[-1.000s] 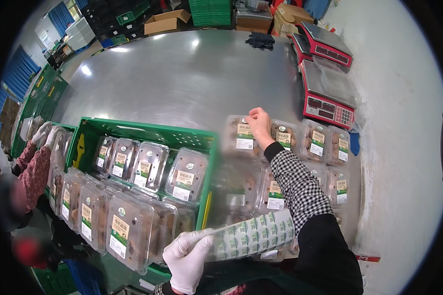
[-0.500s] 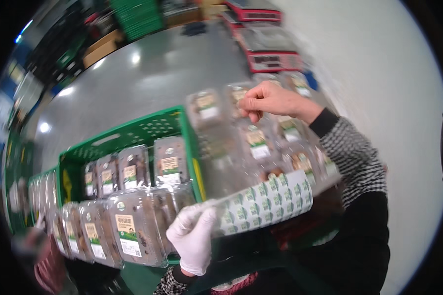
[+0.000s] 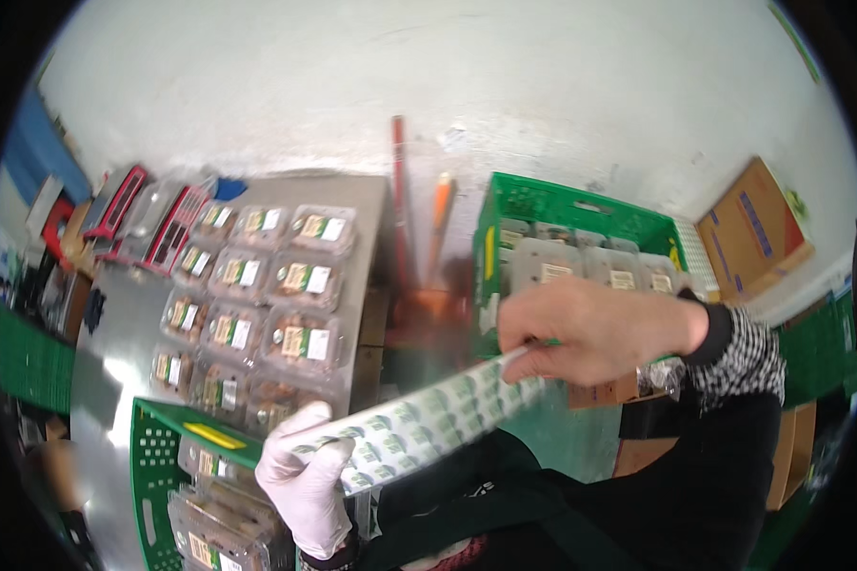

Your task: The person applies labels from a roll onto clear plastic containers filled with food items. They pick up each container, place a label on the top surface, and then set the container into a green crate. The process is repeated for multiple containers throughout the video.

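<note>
A white sheet of round green stickers stretches slantwise between my hands. My left hand, in a white glove, grips its lower left end between thumb and fingers. The bare right hand is closed, its thumb and fingers at the sheet's upper right end; whether a loose sticker is in the pinch is hidden. Left of the sheet, clear plastic boxes of brown food with labels on their lids lie in rows on the metal table.
A green crate of similar boxes stands at the lower left, and another green crate sits beyond my right hand. Red-edged scales are at the far left. A red pole and an orange handle lean on the wall. Cardboard box at right.
The view has swung to the right, bringing in the wall and second crate. My right hand has gone from above the boxes to the right end of the sticker sheet. The left keeps its hold.
</note>
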Available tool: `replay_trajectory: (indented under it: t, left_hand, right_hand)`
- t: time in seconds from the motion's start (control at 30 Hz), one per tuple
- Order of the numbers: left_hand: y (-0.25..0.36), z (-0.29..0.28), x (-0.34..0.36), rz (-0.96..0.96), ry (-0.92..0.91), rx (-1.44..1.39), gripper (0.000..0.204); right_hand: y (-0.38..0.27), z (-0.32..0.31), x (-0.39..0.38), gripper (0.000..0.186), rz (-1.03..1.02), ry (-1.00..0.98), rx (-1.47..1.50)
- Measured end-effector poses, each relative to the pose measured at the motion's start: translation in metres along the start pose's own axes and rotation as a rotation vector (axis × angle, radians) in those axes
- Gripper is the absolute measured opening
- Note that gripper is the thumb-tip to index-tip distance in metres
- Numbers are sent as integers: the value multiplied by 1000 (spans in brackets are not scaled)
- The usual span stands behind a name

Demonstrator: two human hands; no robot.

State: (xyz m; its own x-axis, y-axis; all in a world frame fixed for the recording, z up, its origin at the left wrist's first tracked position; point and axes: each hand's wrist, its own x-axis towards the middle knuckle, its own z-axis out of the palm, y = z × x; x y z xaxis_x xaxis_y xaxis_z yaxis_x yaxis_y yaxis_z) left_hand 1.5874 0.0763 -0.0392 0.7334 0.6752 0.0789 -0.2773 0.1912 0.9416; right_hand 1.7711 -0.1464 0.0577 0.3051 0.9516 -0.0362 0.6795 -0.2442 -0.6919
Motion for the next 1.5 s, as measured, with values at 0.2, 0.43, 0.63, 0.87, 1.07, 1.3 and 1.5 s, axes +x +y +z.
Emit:
replay_trajectory:
  t: [0.2,0.43,0.63,0.87,1.07,1.3,1.5]
  left_hand:
    - [-34,84,0,-143,-332,327,18]
    - [-107,190,-23,-260,-627,185,12]
    - [-126,259,-54,-222,-788,284,13]
    - [-146,302,-93,-252,-803,395,10]
    - [-155,323,-107,-366,-784,389,9]
    - [-175,337,-95,-480,-762,366,12]
    - [-158,337,-67,-486,-750,400,10]
  right_hand:
    - [20,36,-129,15,200,440,-123]
    - [80,39,-240,8,522,483,25]
    - [120,32,-285,14,450,811,318]
    - [145,32,-315,14,411,776,235]
    - [147,44,-330,9,413,855,152]
    - [165,71,-326,28,169,949,-500]
    - [194,19,-345,6,703,1578,193]
